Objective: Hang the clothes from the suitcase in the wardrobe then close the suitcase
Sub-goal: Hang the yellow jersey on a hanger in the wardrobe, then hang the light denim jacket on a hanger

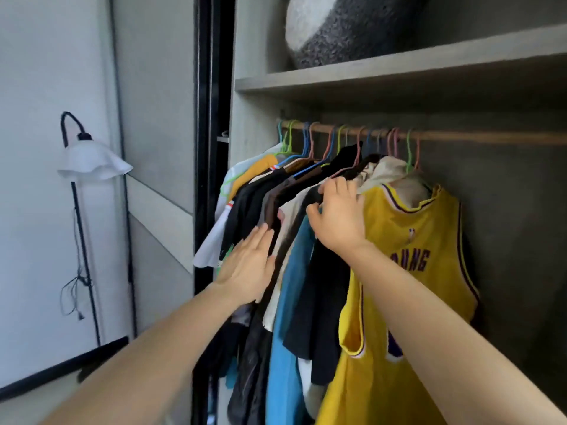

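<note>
While the spread left hand [248, 265] pressed clothes [245, 207] toward 9 o'clock, the right hand [337, 216] pinched a black shirt [316, 302] — mid-hanging; next, probably straighten it.

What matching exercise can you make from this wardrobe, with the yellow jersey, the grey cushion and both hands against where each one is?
1 yellow jersey
2 grey cushion
3 left hand
4 right hand

A on the shelf above the rail
B flat against dark shirts
C rightmost on the rail
D gripping a black garment

Pairs: 1-C, 2-A, 3-B, 4-D
</note>
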The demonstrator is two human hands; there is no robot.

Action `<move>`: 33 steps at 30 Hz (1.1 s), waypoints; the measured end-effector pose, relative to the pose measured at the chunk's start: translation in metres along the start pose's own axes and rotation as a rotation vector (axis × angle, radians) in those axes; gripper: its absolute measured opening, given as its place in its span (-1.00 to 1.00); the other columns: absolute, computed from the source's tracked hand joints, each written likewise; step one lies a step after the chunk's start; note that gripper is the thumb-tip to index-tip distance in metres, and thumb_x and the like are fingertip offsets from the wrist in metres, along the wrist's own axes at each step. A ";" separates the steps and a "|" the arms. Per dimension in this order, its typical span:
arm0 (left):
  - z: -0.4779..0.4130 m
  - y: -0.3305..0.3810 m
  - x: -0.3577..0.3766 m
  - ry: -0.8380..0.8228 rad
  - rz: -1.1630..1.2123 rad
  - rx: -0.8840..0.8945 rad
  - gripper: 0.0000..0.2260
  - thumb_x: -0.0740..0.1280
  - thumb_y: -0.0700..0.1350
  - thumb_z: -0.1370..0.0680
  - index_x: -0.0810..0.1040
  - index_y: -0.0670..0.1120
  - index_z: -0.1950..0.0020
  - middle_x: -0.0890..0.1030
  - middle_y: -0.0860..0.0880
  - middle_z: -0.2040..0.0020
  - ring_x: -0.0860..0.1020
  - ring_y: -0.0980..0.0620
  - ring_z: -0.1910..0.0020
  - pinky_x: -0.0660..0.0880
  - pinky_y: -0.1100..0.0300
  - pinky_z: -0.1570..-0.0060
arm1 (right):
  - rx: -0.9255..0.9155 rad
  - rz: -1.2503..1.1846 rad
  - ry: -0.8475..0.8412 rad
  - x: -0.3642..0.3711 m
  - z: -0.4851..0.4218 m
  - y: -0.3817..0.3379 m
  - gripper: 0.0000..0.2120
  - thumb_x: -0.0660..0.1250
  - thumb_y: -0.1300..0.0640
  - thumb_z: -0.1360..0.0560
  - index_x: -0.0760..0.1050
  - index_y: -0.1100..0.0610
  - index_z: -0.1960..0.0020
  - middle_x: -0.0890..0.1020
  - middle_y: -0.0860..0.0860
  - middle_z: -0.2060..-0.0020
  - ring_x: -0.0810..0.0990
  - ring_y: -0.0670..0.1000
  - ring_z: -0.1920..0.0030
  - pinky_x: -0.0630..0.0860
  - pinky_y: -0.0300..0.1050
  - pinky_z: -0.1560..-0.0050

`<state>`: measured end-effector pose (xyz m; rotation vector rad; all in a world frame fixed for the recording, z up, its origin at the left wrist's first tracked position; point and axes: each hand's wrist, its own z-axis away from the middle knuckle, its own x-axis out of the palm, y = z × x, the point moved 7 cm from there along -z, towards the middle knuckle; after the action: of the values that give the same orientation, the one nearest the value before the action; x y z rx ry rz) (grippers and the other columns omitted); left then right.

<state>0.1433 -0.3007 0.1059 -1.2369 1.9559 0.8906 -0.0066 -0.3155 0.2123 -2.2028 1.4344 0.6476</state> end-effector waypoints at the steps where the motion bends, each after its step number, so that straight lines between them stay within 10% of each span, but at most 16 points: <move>1: 0.013 -0.013 -0.004 0.002 -0.022 -0.043 -0.51 0.13 -0.10 -0.63 0.13 -0.16 -0.55 0.10 -0.09 -0.57 0.08 -0.03 -0.55 0.09 0.13 -0.47 | -0.041 -0.026 -0.019 0.012 0.013 -0.016 -0.69 0.24 0.05 -0.45 0.47 0.22 -0.10 0.49 0.15 -0.06 0.41 0.23 -0.14 0.37 0.16 -0.10; 12: 0.251 -0.219 -0.044 -0.205 -0.252 -0.629 -0.53 0.09 -0.09 -0.63 0.12 -0.15 -0.53 0.03 -0.14 -0.57 0.02 -0.13 -0.54 0.09 -0.06 -0.47 | -0.298 -0.246 -0.785 0.187 0.196 -0.246 -0.49 0.25 -0.06 -0.54 0.28 0.13 -0.41 0.34 0.06 -0.34 0.23 0.09 -0.37 0.22 0.00 -0.30; 33: 0.600 -0.466 0.067 -0.458 -0.087 -0.893 -0.60 0.13 -0.10 -0.62 0.25 -0.12 -0.46 0.17 -0.14 -0.52 0.13 -0.07 -0.50 0.16 0.16 -0.39 | -0.112 -0.325 -1.352 0.395 0.539 -0.478 -0.53 0.16 -0.06 -0.59 0.26 0.07 -0.45 0.31 0.03 -0.41 0.21 0.08 -0.42 0.28 0.05 -0.33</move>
<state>0.6497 0.0033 -0.3763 -1.3774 1.1289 1.9129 0.4947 -0.1082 -0.4049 -1.3464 0.3204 1.6287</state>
